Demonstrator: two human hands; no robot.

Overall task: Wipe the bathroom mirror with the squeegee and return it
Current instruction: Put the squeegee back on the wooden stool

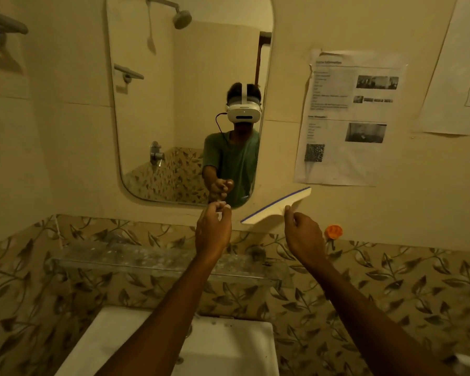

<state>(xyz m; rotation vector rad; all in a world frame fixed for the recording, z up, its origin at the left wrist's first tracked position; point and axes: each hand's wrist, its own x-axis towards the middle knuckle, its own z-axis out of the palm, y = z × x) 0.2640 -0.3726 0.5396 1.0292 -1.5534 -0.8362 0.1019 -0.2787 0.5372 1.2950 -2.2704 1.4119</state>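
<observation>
A tall mirror (174, 90) with rounded corners hangs on the cream wall ahead. My right hand (303, 237) grips the handle of a cream squeegee (278, 206) with a thin blue blade along its upper edge. The squeegee is tilted, held against the wall just right of the mirror's lower right corner. My left hand (213, 229) is raised below the mirror's bottom edge, fingers loosely curled with nothing in them.
A glass shelf (136, 260) runs under the mirror, above a white sink (228, 346). An orange hook (333, 231) is stuck on the wall right of my right hand. Printed sheets (345, 118) are taped right of the mirror. Leaf-patterned tiles cover the lower wall.
</observation>
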